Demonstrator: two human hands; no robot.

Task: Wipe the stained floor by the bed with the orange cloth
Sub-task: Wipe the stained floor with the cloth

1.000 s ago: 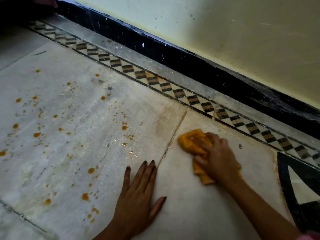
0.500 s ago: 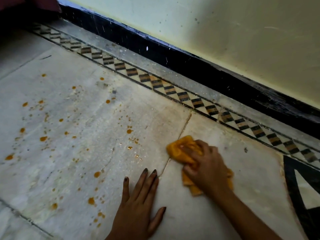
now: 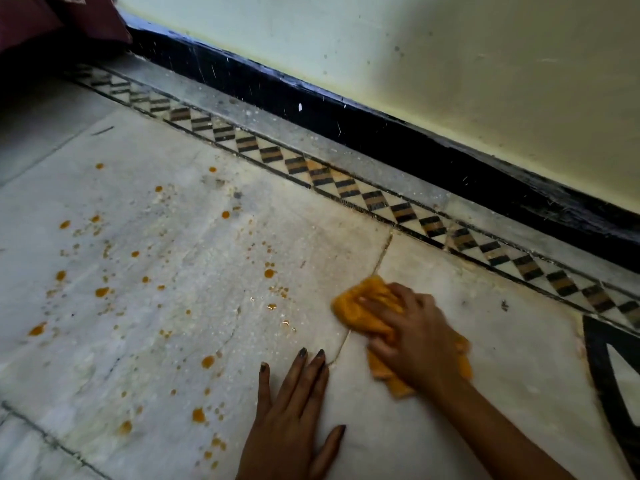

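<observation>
a right hand (image 3: 415,344), fingers (image 3: 372,301) pressed down on the bunched orange cloth (image 3: 360,306), rubbed at the joint between two floor (image 3: 519,375) slabs, slightly blurred. the left hand (image 3: 294,420) lay flat, fingers spread. the slab under the cloth looked mostly clean; orange spots (image 3: 270,273) speckled the slab toward the bed (image 3: 41,15), seemingly unwiped.

The orange cloth (image 3: 353,311) lies bunched and crumpled on the pale marble floor (image 3: 166,327), straddling the joint between two slabs, its middle covered by the right hand (image 3: 412,337) pressing on it. Orange drops and splashes (image 3: 102,291) dot the slab left of the cloth, the nearest just beside it.
</observation>
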